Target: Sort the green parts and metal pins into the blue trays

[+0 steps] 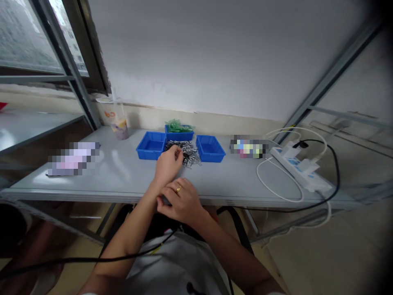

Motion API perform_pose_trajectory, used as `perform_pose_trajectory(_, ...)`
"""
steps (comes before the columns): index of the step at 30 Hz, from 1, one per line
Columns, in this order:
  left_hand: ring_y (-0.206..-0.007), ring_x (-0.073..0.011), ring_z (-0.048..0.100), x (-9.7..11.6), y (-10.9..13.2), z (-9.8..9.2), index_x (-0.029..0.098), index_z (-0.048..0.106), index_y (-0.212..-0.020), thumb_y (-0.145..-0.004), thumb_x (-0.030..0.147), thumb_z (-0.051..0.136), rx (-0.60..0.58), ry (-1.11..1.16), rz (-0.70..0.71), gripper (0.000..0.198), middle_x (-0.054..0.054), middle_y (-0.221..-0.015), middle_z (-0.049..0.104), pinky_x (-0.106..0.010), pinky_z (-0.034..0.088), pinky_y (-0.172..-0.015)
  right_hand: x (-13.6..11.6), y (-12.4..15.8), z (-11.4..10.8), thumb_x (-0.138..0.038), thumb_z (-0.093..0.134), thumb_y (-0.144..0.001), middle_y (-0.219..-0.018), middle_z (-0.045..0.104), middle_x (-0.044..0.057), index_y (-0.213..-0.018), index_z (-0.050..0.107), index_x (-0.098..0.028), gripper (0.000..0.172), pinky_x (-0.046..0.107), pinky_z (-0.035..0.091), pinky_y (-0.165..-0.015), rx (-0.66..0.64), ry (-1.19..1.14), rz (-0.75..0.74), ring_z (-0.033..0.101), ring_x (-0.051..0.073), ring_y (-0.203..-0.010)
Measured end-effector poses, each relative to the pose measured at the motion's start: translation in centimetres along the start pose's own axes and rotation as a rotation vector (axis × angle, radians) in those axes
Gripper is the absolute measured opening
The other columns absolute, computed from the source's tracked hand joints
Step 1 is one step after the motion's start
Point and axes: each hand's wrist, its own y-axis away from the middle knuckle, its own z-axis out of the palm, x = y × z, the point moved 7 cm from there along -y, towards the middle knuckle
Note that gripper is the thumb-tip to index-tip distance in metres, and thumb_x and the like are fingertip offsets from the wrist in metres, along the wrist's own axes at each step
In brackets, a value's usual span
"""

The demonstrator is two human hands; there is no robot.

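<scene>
My left hand [168, 163] is over the near left side of a pile of small, thin silver and dark metal pieces [192, 155]. Its fingers are curled together, and whatever they may pinch is hidden. Close to my left wrist, at the table's front edge, is my right hand [183, 200], with a gold ring on one finger. Its fingers are bent towards the thumb, and I cannot make out anything between them. Blue bins flank the pile: a left bin [150, 153] and a right bin [211, 156]. Behind it, a third blue bin [181, 135] holds green plastic [176, 125].
A drink cup with a straw [119, 127] stands at the back left of the grey table [123, 176]. Blurred-out flat objects lie at left [73, 159] and right [248, 147]. A white power strip [301, 170] with plugs and loose cables occupies the right end.
</scene>
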Motion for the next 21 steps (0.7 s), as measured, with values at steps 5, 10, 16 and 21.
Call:
perform_pose_trajectory(5,-0.071,-0.0189,0.061,-0.4,0.0,0.2,0.021,0.059,-0.086,-0.085,0.031,0.048,-0.019,-0.006,-0.039,0.015,-0.003,-0.078,0.067,-0.026,0.04,-0.063,0.7,0.0,-0.4,-0.021,0.052,-0.08,-0.071,0.059,0.002,-0.075,0.057,-0.02,0.007,0.031,0.038,-0.065,0.06,0.007,0.069,0.05,0.017,-0.071)
perform_pose_trajectory(10,-0.07,-0.0185,0.061,-0.2,0.0,0.1,0.021,0.059,-0.084,-0.085,0.03,0.047,-0.009,0.024,-0.023,0.015,-0.003,-0.077,0.067,-0.027,0.04,-0.063,0.7,0.0,0.1,-0.028,0.053,-0.08,-0.072,0.059,0.003,-0.076,0.058,-0.02,0.01,0.032,0.039,-0.067,0.017,-0.027,0.025,0.05,0.018,-0.073)
perform_pose_trajectory(16,-0.066,-0.0151,0.058,-0.9,1.1,-0.7,0.019,0.058,-0.082,-0.083,0.03,0.049,-0.016,0.214,0.004,0.015,-0.002,-0.074,0.064,-0.025,0.042,-0.063,6.6,0.4,-1.2,-0.017,0.045,-0.084,-0.087,0.061,0.008,-0.102,0.056,-0.017,0.021,0.033,0.043,-0.077,0.093,-0.065,0.36,0.054,0.019,-0.084)
perform_pose_trajectory(21,-0.063,-0.0137,0.055,-2.2,3.2,-0.5,0.017,0.057,-0.084,-0.083,0.033,0.049,-0.168,0.394,0.009,0.018,0.0,-0.067,0.06,-0.023,0.042,-0.062,10.5,1.8,-2.2,-0.026,0.043,-0.089,-0.09,0.061,0.008,-0.108,0.055,-0.018,0.024,0.033,0.046,-0.078,0.079,-0.144,0.588,0.056,0.019,-0.084)
